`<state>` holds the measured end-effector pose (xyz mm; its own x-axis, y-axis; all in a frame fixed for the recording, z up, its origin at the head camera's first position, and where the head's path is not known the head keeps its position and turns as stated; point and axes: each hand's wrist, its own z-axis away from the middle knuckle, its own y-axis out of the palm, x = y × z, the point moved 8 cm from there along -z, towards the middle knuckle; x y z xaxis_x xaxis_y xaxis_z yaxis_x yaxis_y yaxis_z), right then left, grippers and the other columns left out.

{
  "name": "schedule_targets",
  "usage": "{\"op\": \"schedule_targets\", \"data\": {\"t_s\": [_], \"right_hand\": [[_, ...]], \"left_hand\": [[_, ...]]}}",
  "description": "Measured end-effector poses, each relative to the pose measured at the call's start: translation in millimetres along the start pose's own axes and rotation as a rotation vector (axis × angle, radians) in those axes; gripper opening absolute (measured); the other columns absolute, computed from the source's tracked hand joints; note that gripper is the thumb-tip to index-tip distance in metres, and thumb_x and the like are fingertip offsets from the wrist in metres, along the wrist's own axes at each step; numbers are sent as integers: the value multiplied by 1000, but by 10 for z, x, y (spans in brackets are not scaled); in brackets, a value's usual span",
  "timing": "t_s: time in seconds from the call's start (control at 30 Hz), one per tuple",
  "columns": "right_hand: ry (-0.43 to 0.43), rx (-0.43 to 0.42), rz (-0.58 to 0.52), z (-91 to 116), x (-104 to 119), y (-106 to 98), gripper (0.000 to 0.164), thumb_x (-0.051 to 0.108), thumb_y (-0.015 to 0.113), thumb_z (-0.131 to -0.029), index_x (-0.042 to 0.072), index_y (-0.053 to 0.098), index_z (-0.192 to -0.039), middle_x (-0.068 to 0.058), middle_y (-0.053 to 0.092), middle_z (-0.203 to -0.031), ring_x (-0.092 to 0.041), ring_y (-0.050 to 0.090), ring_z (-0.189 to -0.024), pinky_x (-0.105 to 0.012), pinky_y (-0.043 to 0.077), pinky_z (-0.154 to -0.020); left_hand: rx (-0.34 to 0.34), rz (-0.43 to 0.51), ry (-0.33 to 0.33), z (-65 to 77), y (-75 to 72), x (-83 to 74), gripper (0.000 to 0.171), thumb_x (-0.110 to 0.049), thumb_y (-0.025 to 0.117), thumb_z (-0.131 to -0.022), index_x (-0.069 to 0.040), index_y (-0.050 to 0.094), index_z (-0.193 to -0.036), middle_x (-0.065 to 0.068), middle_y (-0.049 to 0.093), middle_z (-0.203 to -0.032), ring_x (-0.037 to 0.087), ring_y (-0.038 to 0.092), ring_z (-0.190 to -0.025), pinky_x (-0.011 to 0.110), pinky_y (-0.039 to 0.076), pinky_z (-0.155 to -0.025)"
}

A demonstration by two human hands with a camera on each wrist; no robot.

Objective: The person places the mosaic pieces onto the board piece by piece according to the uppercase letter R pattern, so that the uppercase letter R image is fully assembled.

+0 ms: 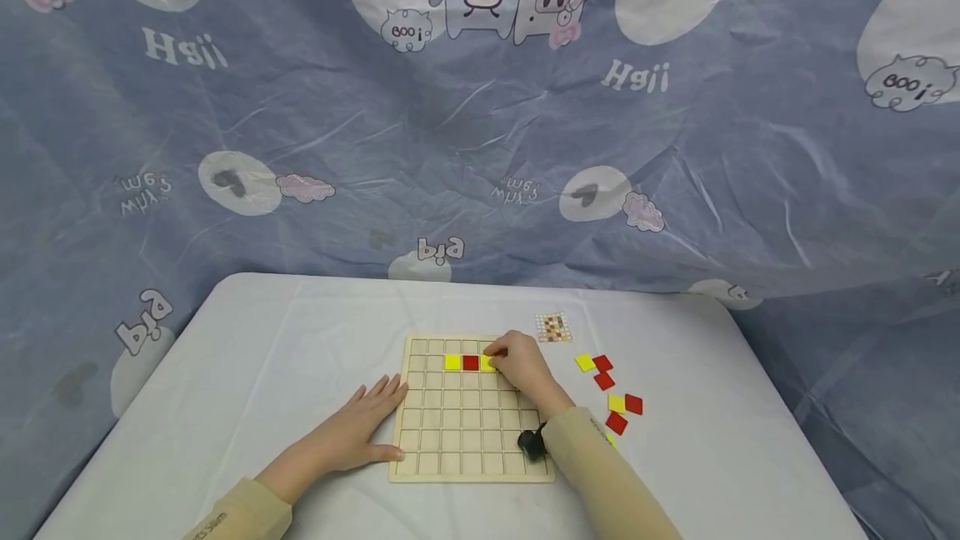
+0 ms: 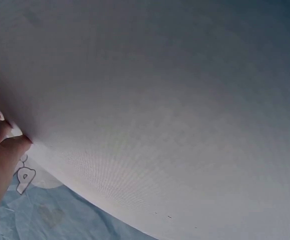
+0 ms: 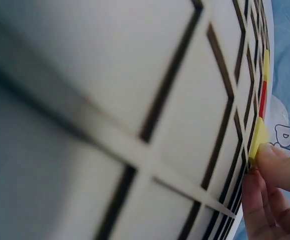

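Note:
A pale wooden grid board [image 1: 451, 419] lies on the white table. In its second row from the top sit a yellow tile [image 1: 452, 362] and, just right of it, a red tile [image 1: 470, 362]. My right hand [image 1: 527, 372] pinches another yellow tile [image 3: 258, 140] between thumb and fingers at the cell right of the red one. That tile looks tilted in the right wrist view. My left hand [image 1: 362, 427] lies spread at the board's left edge, fingertips and thumb against the rim; only part of it shows in the left wrist view.
Right of the board lie loose red tiles [image 1: 617, 423] and yellow tiles [image 1: 585, 362], several in all, one partly hidden by my right sleeve. A small printed pattern card [image 1: 553, 327] rests beyond the board's upper right corner. A blue patterned cloth [image 1: 465, 123] hangs behind the table.

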<state>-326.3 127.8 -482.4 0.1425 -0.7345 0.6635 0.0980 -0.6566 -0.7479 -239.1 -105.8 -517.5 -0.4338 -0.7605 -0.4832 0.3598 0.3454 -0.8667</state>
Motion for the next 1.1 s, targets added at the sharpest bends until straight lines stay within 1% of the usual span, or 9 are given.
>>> {"op": "schedule_targets", "data": {"t_s": [0.17, 0.23, 0.3, 0.47, 0.63, 0.73, 0.9, 0.97, 1.1], "right_hand": [[-26, 4, 47, 19, 33, -19, 11, 1, 73, -86, 6, 78, -95, -7, 67, -94, -18, 62, -82, -30, 55, -72], [-27, 9, 36, 34, 26, -67, 12, 4, 73, -87, 7, 78, -97, -6, 69, -97, -18, 63, -83, -31, 55, -73], [-1, 15, 0, 59, -16, -144, 13, 9, 72, -88, 9, 77, -101, -4, 70, -100, -17, 64, -85, -31, 55, -74], [104, -4, -99, 166, -260, -410, 20, 18, 71, -92, 11, 75, -110, -4, 71, -107, -18, 66, -90, -32, 57, -75], [185, -32, -87, 308, -556, -600, 22, 21, 72, -91, 9, 74, -110, -6, 72, -109, -18, 67, -92, -36, 57, -82], [231, -9, -95, 391, -717, -609, 25, 22, 72, -90, 7, 73, -111, -7, 73, -106, -16, 67, -89, -38, 57, -85], [298, 37, -107, 484, -939, -537, 31, 23, 75, -87, 7, 71, -112, -2, 71, -98, -13, 62, -83, -31, 54, -81], [304, 43, -103, 511, -953, -509, 31, 20, 77, -85, 7, 71, -112, -2, 69, -96, -13, 59, -82, -28, 52, -78], [285, 51, -63, 514, -908, -466, 27, 14, 80, -82, 7, 70, -106, -3, 63, -92, -16, 54, -80, -25, 47, -72]], "left_hand": [[-4, -4, 4, 6, 0, 3, 99, -58, 69, -82, -4, 28, -155, 19, 22, -162, 39, 18, -151, 63, 16, -119], [-6, -4, 4, 8, -10, -3, 99, -57, 69, -82, -3, 29, -154, 19, 22, -162, 39, 18, -151, 64, 17, -119], [-7, -6, 4, 9, -24, -10, 99, -57, 69, -82, -3, 29, -154, 19, 22, -162, 39, 18, -151, 63, 17, -119], [-8, -16, 14, -3, -46, -17, 98, -56, 68, -83, -3, 28, -154, 19, 21, -162, 39, 18, -151, 63, 16, -120], [-4, -14, 6, 4, -49, 9, 98, -57, 68, -83, -3, 28, -154, 19, 21, -162, 39, 18, -151, 63, 16, -120], [-3, -12, 1, 16, -41, 26, 99, -59, 68, -82, -3, 28, -154, 19, 21, -163, 39, 17, -151, 63, 16, -120], [-9, 0, 9, 29, -26, 18, 100, -59, 68, -82, -3, 29, -154, 19, 21, -162, 39, 18, -151, 63, 16, -120], [-11, 3, 15, 29, -21, 6, 99, -58, 68, -82, -2, 29, -154, 20, 22, -162, 40, 19, -150, 63, 16, -119], [-12, 5, 25, 24, -11, -4, 99, -58, 68, -83, -2, 29, -154, 20, 22, -162, 40, 19, -150, 64, 16, -119]]}}
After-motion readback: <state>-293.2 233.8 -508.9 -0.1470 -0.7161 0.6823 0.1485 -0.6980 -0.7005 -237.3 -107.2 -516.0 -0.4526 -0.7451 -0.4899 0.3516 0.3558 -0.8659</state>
